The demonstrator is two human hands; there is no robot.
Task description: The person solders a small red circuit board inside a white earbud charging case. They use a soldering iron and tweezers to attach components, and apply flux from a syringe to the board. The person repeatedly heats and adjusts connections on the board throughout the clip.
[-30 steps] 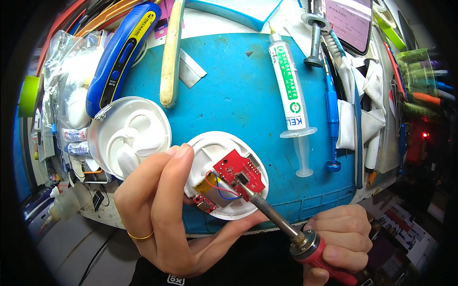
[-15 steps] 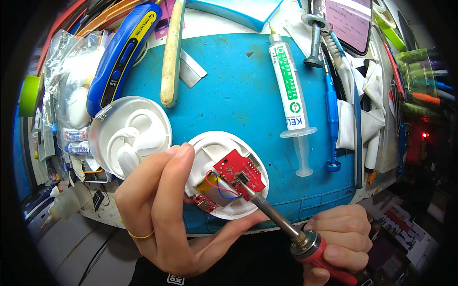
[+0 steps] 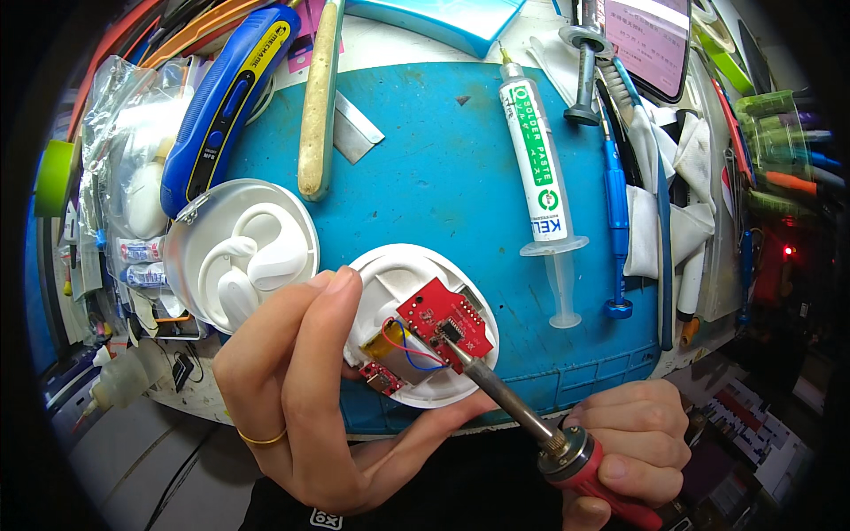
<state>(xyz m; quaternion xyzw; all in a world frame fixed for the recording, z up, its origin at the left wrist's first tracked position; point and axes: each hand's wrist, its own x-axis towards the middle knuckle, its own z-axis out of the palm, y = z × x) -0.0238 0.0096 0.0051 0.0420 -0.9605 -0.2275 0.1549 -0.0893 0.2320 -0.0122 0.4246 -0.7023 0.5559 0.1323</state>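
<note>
My left hand [image 3: 305, 389] curls round a round white plastic shell [image 3: 382, 265], thumb along its near edge and fingers at its left side. Inside the shell lies a red circuit board [image 3: 434, 307] with a small black chip. Beside it sit a wrapped battery [image 3: 412, 365], a thin red and blue wire pair, and a smaller red board [image 3: 381, 378] with a metal port. My right hand [image 3: 637, 442] grips the red handle of a soldering iron [image 3: 513, 403]. The iron's tip rests at or just over the board near the chip; exact contact cannot be made out.
White earphones [image 3: 239, 283] lie in a round case left of my left hand. A solder paste syringe [image 3: 540, 168], blue screwdriver [image 3: 615, 203] and white cloth [image 3: 668, 239] lie to the right on the blue mat [image 3: 416, 150]. A blue cutter [image 3: 221, 115] and a wooden-handled tool [image 3: 319, 115] lie at the back left.
Almost nothing differs. The iron's tip has shifted very slightly by the chip, while both hands and the shell hold their places.
</note>
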